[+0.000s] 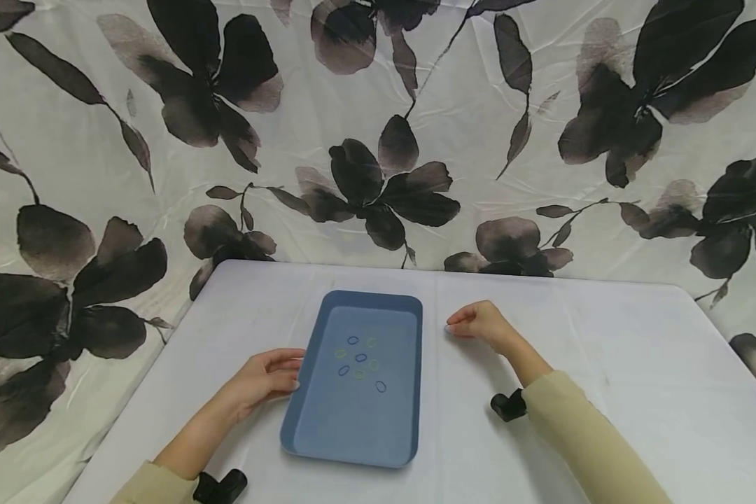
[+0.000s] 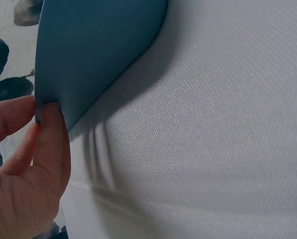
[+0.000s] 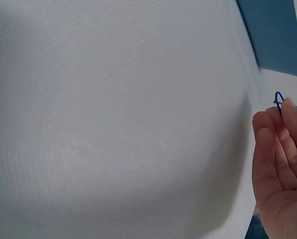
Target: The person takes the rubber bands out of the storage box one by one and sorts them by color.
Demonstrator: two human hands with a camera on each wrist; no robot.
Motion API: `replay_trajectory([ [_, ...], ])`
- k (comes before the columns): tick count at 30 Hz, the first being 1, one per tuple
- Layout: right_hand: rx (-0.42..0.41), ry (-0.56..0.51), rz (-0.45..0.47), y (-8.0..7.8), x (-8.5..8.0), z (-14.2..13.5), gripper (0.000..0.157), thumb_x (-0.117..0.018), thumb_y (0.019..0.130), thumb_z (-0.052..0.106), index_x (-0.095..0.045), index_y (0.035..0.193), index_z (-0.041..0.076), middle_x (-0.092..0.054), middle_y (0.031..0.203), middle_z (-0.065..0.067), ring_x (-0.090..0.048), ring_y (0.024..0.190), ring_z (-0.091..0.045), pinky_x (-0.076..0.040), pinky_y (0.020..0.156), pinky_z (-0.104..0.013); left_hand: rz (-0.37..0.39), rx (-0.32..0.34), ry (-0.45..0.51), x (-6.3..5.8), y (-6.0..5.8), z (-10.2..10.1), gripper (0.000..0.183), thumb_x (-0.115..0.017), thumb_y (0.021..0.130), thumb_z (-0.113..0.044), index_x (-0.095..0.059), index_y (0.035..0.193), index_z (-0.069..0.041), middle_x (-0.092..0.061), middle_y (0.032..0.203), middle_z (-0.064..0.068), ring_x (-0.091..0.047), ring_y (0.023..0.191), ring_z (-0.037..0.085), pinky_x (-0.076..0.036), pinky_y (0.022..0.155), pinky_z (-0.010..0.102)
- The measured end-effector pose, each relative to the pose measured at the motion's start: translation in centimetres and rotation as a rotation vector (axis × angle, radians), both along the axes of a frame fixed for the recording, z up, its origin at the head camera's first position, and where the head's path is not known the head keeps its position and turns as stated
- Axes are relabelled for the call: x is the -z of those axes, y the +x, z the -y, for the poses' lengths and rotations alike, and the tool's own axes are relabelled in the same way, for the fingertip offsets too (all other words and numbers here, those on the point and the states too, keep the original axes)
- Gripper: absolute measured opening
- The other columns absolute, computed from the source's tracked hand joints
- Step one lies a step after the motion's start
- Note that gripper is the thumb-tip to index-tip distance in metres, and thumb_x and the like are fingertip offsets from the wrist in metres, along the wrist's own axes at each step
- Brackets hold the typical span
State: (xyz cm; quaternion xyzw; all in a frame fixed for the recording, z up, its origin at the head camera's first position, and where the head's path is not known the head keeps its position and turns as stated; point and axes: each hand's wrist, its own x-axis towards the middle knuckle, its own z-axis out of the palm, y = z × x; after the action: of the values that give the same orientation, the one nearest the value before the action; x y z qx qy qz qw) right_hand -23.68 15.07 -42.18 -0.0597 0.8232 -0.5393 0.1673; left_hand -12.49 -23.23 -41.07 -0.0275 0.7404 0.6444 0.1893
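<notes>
A shallow blue tray (image 1: 353, 427) lies on the white-covered table. Inside it, several small blue rubber bands (image 1: 361, 361) and several yellow-green ones (image 1: 374, 369) are scattered around the middle. My left hand (image 1: 261, 381) grips the tray's left wall; in the left wrist view the tray's rim (image 2: 39, 69) runs between thumb and fingers. To the right of the tray, my right hand (image 1: 486, 327) pinches one thin blue rubber band (image 3: 276, 98) between thumb and fingertips, raised over the cloth. Part of that band is hidden behind the thumb.
A white cloth (image 1: 605, 364) covers the table. Behind it hangs a white curtain with dark flowers (image 1: 378, 189), close along the far edge. Black wrist devices (image 1: 509, 404) sit at both sleeves (image 1: 579, 420).
</notes>
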Motion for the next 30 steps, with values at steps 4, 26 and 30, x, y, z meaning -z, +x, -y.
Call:
replay_trajectory([
  [4,0.015,0.037,-0.005,-0.2,0.6,0.2,0.016,-0.066,0.082,-0.002,-0.067,0.094,-0.011,-0.069,0.083,-0.012,-0.061,0.070,-0.010,-0.053,0.067,-0.027,-0.004,0.000,-0.003,0.0,0.0,0.1,0.063,-0.062,0.078,0.010,-0.035,0.135,0.014,-0.051,0.122,0.027,-0.060,0.096,0.016,-0.052,0.076,0.026],
  [26,-0.102,0.376,-0.206,-0.7,-0.2,1.5,0.005,-0.071,0.078,0.003,-0.072,0.079,-0.002,-0.067,0.070,-0.004,-0.053,0.062,-0.010,-0.044,0.058,-0.024,0.007,-0.019,-0.008,-0.1,0.1,-0.1,0.064,-0.061,0.078,0.012,-0.035,0.136,0.012,-0.046,0.127,0.029,-0.058,0.101,0.020,-0.052,0.077,0.027],
  [30,-0.101,0.389,-0.217,-0.6,-0.4,1.4,0.004,-0.071,0.078,0.003,-0.072,0.079,-0.001,-0.067,0.069,-0.004,-0.053,0.061,-0.010,-0.044,0.058,-0.024,0.009,-0.018,-0.001,-0.2,0.0,-0.2,0.064,-0.061,0.077,0.011,-0.035,0.136,0.012,-0.046,0.127,0.029,-0.058,0.101,0.019,-0.052,0.076,0.026],
])
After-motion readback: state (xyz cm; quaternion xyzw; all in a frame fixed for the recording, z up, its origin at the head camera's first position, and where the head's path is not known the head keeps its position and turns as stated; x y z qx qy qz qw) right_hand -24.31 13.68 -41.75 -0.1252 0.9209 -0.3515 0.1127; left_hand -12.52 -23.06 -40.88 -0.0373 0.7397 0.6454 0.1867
